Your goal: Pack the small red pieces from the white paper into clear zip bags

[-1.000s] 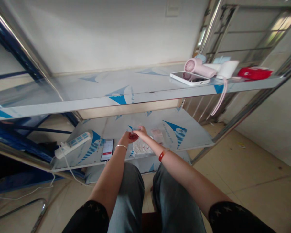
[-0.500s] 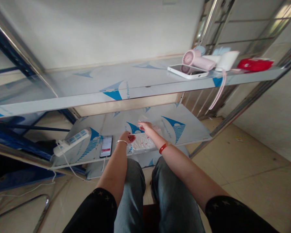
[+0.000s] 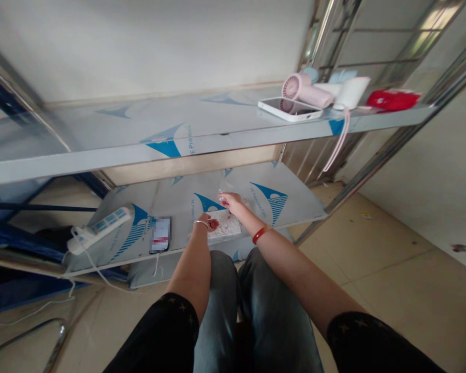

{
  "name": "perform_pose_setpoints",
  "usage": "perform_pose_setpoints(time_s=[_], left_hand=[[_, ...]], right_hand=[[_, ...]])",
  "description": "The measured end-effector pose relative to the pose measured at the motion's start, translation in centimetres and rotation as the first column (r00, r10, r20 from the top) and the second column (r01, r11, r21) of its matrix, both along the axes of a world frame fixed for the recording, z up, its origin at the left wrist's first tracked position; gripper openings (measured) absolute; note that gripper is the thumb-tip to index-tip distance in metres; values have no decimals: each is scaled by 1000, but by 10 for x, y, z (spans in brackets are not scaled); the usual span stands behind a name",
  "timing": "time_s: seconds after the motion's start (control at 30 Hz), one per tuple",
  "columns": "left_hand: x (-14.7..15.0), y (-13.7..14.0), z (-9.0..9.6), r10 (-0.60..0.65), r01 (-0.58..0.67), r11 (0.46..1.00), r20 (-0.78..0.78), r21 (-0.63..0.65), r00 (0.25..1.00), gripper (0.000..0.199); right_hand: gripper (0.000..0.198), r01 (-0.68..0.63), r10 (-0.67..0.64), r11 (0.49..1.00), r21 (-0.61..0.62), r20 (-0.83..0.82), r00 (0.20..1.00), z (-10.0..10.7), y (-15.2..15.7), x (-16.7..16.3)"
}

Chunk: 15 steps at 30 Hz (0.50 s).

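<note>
left hand shifted over white packet, near lower shelf front edge

The small pieces in my left hand are deep red, and the packet is white with reddish flecks. My left bracelet is pale, almost white; my right bracelet is orange-red. My sleeves are black, dotted with light star-like marks, and my jeans faded grey-blue. The lower shelf is silvery grey, printed with bright blue, partly striped shapes. The fan is pink, the white-rimmed phone dark-faced, the bundle bright red.
</note>
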<state>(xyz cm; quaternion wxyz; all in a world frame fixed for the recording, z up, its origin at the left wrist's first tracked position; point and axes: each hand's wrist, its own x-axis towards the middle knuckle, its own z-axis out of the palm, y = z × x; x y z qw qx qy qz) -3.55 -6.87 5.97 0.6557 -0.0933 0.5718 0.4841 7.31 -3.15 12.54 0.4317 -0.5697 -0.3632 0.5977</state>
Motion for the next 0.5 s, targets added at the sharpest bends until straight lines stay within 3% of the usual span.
perform_pose_setpoints(time_s=[0.13, 0.5], left_hand=[[4, 0, -1, 3, -3, 990, -6, -141, 1000, 33], [8, 5, -6, 59, -62, 986, -26, -152, 998, 37]], right_hand=[[10, -5, 6, 1000, -12, 50, 999, 5, -2, 9], [15, -114, 120, 992, -46, 148, 982, 14, -6, 9]])
